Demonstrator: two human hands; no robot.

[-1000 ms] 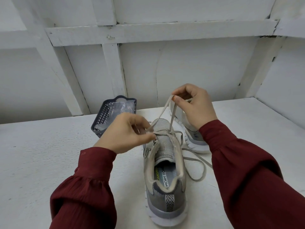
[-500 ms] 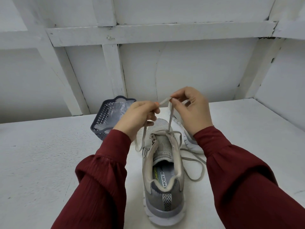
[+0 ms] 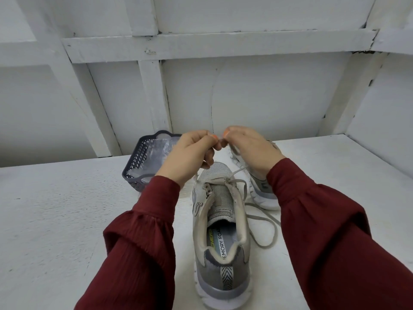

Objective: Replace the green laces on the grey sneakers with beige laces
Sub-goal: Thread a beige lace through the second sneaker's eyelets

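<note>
Pinching the ends of the beige lace [image 3: 237, 172], left hand [image 3: 192, 151] and right hand [image 3: 249, 148] meet over the toe of the grey sneaker [image 3: 220, 220] (level tips before threading).

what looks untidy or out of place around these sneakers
Nothing spilled or damaged. Only a beige lace stands out: its slack trails in a loose loop on the table, right of the near sneaker.

Quantities: two grey sneakers [image 3: 220, 253] [image 3: 262, 190], one perforated basket [image 3: 136, 165], one counter [image 3: 55, 220], two hands (left hand [image 3: 190, 153], right hand [image 3: 248, 148]); beige lace [image 3: 238, 171] count indeterminate.
</note>
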